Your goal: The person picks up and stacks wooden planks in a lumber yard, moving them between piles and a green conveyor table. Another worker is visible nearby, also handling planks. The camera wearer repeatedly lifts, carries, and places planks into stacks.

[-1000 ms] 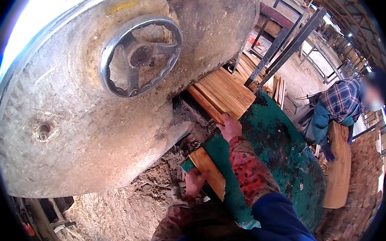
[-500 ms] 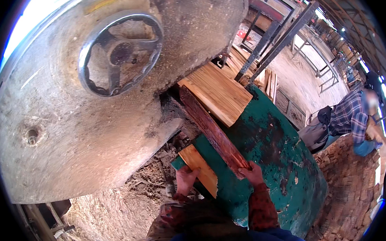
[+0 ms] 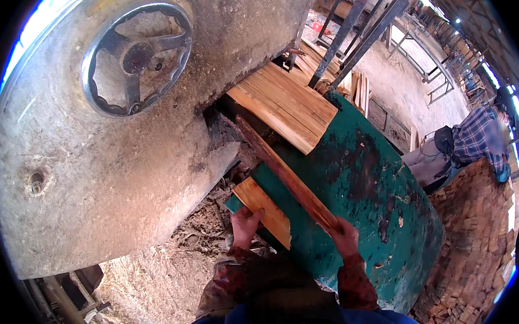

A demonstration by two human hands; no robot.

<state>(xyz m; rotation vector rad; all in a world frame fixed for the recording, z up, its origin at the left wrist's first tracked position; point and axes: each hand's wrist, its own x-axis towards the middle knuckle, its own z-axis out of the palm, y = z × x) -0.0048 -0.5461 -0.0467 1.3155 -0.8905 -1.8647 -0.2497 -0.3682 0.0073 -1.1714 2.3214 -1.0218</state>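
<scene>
My right hand (image 3: 345,238) is closed around the near end of a long, narrow strip of wood (image 3: 287,173) with a reddish-brown, bark-like side. The strip slants away to the left, its far end at the dark gap under the machine housing. My left hand (image 3: 246,226) grips the left edge of a short, pale board (image 3: 266,208), thumb on top. That board lies at the left edge of a green metal table (image 3: 362,198) with worn, dark patches. Beyond the strip, several pale planks (image 3: 286,106) lie side by side on the table.
A large, dusty machine housing (image 3: 126,168) with a metal handwheel (image 3: 137,57) fills the left. Sawdust and scraps (image 3: 201,222) lie below it. At the right, a person in a plaid shirt (image 3: 475,135) bends over a big stack of wood pieces (image 3: 471,234). Metal posts (image 3: 375,32) stand behind the planks.
The strip has turned in my right hand and now shows a narrower face. My left hand stays on the short board. The person at the right has shifted, and my view has moved slightly.
</scene>
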